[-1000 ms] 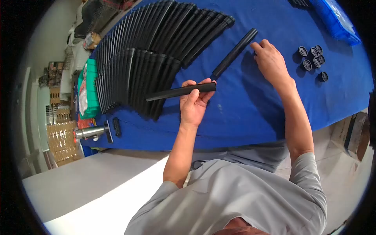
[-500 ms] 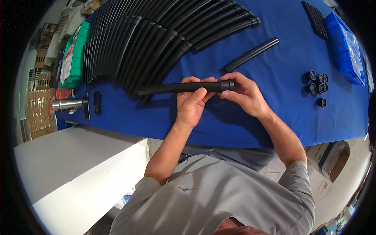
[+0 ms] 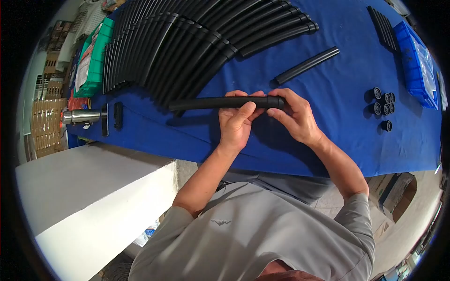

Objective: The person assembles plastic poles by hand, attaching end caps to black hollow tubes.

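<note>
A black tube (image 3: 201, 103) lies level across both hands above the blue cloth. My left hand (image 3: 236, 121) is wrapped round its middle, thumb on the near side. At the right end, my right hand (image 3: 296, 114) grips the wider black collar (image 3: 274, 102) between thumb and fingers, partly hiding it. Beyond the hands, another black tube (image 3: 307, 65) rests alone on the cloth. To the right stand several small black caps (image 3: 386, 110) in a cluster.
Rows of black tubes (image 3: 187, 51) fan across the far left of the blue-covered table (image 3: 225, 154). A green bin (image 3: 96, 65) and a steel flask (image 3: 84, 116) sit at left. At right are a blue bin (image 3: 412, 65) and more black tubes (image 3: 382, 28).
The tube and both hands have shifted slightly right in view, along with the table and its items. The collar sits a little more covered by the right hand's fingers.
</note>
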`<state>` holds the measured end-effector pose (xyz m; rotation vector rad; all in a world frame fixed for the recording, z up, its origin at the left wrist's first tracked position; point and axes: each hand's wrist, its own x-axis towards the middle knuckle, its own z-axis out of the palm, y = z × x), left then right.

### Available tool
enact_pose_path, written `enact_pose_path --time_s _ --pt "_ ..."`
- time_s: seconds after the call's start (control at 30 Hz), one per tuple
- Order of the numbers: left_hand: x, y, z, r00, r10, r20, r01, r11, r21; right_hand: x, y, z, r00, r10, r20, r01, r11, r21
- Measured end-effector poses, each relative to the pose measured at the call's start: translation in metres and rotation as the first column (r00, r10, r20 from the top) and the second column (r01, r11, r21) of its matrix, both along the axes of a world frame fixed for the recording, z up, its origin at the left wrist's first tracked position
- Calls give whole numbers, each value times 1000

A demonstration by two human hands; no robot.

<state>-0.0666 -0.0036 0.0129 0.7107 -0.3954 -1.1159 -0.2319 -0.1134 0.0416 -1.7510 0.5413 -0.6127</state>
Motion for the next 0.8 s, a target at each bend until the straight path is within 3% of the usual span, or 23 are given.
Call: enact_pose_path --time_s 0.13,0.33,0.37,0.43,0.5,0.63,0.73,0.8 --pt "1 -2 5 1000 0 -1 1 1000 14 0 0 1 1000 0 4 0 998 -60" --pt "21 1 7 996 -88 7 88 996 32 -4 -6 -5 992 -74 102 54 981 184" --pt "29 4 7 994 -94 -50 95 995 9 -3 -6 -9 979 -97 178 90 995 45" --pt "40 11 -6 988 -114 -100 110 993 -42 -6 -7 5 997 -50 51 47 998 47" --pt "41 13 -11 987 -122 -106 116 991 -59 -6 -4 6 994 -14 111 27 993 -117" --pt "43 12 -12 979 -161 -122 152 985 -81 -6 -5 6 998 2 69 1 999 -44" --pt "42 13 -11 977 -176 -121 166 982 -88 -8 -7 5 995 35 97 -17 982 -186" --pt "40 12 -11 981 -155 -115 148 987 -68 -8 -4 6 993 9 122 3 995 -96"
